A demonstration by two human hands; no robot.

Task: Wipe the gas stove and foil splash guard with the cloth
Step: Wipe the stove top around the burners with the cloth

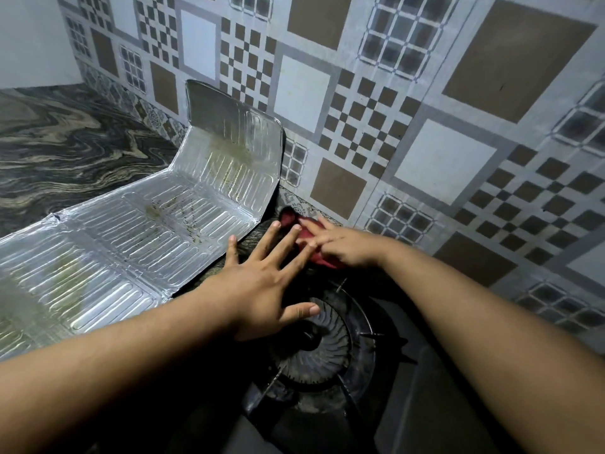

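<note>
A red cloth (289, 220) lies bunched on the counter behind the black gas stove (409, 404), against the tiled wall. My right hand (343, 245) rests on the cloth with its fingers closing around it. My left hand (265, 283) hovers flat, fingers spread wide, over the far edge of the round burner (314, 352), holding nothing. The silver foil splash guard (137, 231) lies folded out to the left, one panel leaning against the wall. It has brownish grease stains on several panels.
A dark marbled countertop (65, 152) stretches away to the left behind the foil. The patterned brown and white tiled wall (425, 126) runs along the back and right side. Metal pot supports (376, 335) stick up around the burner.
</note>
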